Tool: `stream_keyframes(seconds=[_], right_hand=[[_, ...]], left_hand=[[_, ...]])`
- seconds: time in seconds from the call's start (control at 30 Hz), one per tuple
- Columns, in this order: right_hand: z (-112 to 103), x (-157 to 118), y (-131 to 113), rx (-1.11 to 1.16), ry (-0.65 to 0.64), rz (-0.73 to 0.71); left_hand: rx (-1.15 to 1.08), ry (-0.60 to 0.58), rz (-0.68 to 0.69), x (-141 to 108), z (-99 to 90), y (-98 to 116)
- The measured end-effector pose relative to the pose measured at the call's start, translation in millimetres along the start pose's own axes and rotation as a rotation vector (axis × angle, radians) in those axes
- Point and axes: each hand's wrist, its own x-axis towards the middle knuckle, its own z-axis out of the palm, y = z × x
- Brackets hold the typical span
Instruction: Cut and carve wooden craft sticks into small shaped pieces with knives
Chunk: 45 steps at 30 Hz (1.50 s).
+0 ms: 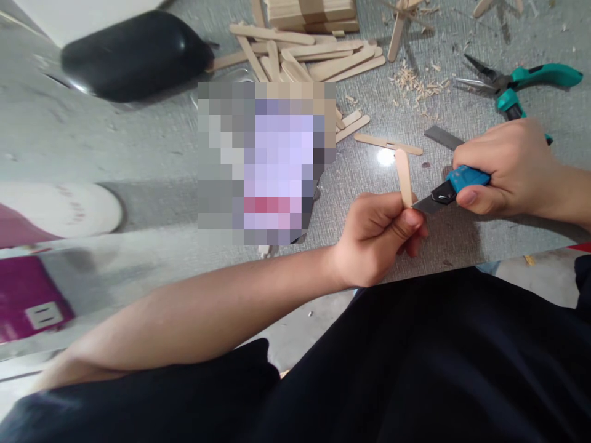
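The fingers of the left hand point(381, 237) pinch a craft stick point(403, 175), and the right hand point(512, 166) is wrapped around a blue utility knife point(468, 178), its blade at the craft stick's near end (whether they touch is hard to tell). Beyond the craft stick, a notched stick point(369, 141) lies on the tabletop point(351, 178); farther off sit wood shavings point(418, 83), with green-handled pliers point(545, 74) to its right.

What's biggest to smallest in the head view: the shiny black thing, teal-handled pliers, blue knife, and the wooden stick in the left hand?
1. Shiny black thing
2. Teal-handled pliers
3. Blue knife
4. Held wooden stick
The last three are partly hidden; I ranked what shows.
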Motion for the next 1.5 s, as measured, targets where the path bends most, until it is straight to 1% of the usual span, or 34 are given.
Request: stream_keyframes(seconds=[0.2,0.4,0.53,0.67,0.83,0.97,1.03,1.1,1.2,1.27,1.5], right_hand=[[1,2,-5,0.003,0.036,-0.007],[1,4,-6,-0.012,0.018,0.006],[1,2,-4,-0.041,-0.006,0.018],[-1,0,-8,-0.063,-0.001,0.036],[-5,-5,-26,-0.128,-0.043,0.139],[-9,-8,-42,-0.158,-0.132,0.267],[-10,-8,-46,-0.129,-0.173,0.314],[-10,-8,-45,-0.094,-0.175,0.334],[-6,-8,-41,-0.074,-0.13,0.325],[-3,-9,-37,-0.081,-0.082,0.293],[5,-11,-25,-0.122,0.069,0.101]], left_hand=[[0.009,-0.001,-0.003,0,1.1,-2],[-0.005,-0.016,-0.034,3,2.9,-1],[-0.007,-0.04,-0.019,6,1.9,0],[-0.002,-0.056,0.032,7,0.5,1],[0.002,-0.036,0.106,4,1.2,-4],[0.002,-0.017,0.141,2,1.0,-6],[0.04,-0.028,0.146,3,0.4,-6],[0.088,-0.024,0.154,4,-0.2,-5],[0.13,-0.003,0.148,6,-0.8,-6],[0.118,0.012,0.111,6,-0.6,-7],[0.007,0.062,-0.05,8,2.6,-11]])
